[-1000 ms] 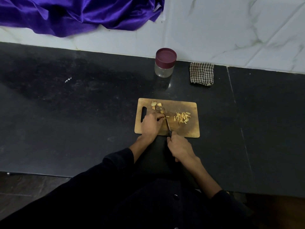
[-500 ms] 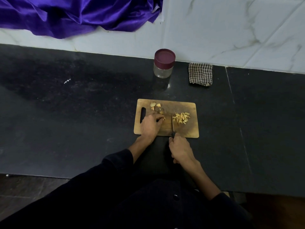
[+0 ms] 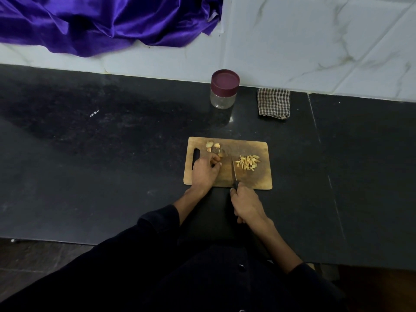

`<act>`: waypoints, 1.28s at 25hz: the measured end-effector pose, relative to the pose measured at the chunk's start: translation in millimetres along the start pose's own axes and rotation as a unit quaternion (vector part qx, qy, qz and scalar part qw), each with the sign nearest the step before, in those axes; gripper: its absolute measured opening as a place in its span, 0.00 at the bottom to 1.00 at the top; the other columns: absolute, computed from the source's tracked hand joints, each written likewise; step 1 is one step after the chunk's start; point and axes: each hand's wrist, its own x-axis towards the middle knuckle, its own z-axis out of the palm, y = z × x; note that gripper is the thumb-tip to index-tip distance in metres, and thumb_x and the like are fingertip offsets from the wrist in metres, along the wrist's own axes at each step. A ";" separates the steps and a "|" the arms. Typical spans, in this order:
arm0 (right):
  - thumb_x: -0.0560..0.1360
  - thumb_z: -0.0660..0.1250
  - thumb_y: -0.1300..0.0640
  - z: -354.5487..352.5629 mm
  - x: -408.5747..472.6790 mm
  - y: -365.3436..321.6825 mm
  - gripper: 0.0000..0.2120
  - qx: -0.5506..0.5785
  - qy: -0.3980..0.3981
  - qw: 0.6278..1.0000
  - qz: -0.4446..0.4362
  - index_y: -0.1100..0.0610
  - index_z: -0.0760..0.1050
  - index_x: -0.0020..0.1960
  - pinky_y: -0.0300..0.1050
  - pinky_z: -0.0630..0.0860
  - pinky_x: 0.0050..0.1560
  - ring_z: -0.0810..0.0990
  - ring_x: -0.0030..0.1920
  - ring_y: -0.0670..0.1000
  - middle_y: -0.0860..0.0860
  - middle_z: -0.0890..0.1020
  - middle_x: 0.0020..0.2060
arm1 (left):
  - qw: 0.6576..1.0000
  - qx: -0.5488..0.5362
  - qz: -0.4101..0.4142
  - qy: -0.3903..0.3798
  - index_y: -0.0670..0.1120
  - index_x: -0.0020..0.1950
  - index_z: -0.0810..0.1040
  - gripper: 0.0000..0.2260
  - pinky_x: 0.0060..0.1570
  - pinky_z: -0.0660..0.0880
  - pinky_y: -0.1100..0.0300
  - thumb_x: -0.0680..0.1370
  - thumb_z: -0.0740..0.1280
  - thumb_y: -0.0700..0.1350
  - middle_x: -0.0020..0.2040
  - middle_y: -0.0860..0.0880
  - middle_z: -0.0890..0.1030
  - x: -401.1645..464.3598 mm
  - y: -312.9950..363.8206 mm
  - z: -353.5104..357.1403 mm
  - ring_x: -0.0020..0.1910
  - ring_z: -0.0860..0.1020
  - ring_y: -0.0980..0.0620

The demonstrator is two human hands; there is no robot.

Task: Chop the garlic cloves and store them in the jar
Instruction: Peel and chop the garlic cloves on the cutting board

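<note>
A wooden cutting board (image 3: 262, 179) lies on the black counter. A pile of chopped garlic (image 3: 247, 162) sits on its right half, and whole cloves (image 3: 212, 145) lie near its top left. My left hand (image 3: 204, 172) rests on the board with fingertips curled around a clove. My right hand (image 3: 246, 202) grips the handle of a knife (image 3: 234, 173), whose blade stands on the board between my left hand and the chopped pile. A clear jar (image 3: 224, 90) with a maroon lid on stands behind the board by the wall.
A folded checkered cloth (image 3: 273, 103) lies right of the jar. Purple satin fabric (image 3: 101, 21) hangs over the marble wall at the upper left. The counter's front edge runs just below my forearms.
The knife has moved right, away from my left fingers, to the edge of the chopped pile. My left hand has stayed on the clove.
</note>
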 end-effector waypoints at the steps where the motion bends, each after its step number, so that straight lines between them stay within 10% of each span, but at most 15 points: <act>1: 0.84 0.53 0.50 -1.8 0.4 3.4 0.12 0.016 0.005 1.000 0.010 0.58 0.69 0.57 0.50 0.80 0.32 0.83 0.27 0.55 0.59 0.82 0.45 | 1.000 -0.002 0.000 -0.001 0.44 0.50 0.78 0.05 0.47 0.77 0.61 0.75 0.69 0.40 0.46 0.49 0.81 0.0 0.0 0.2 0.45 0.78 0.55; 32: 0.84 0.54 0.49 -3.6 0.4 9.3 0.11 0.059 0.001 0.998 -0.003 0.55 0.69 0.57 0.59 0.83 0.45 0.84 0.39 0.55 0.56 0.81 0.46 | 0.990 0.137 -0.038 0.017 0.47 0.53 0.78 0.11 0.44 0.78 0.52 0.75 0.70 0.52 0.51 0.49 0.79 20.9 13.9 8.2 0.46 0.79 0.51</act>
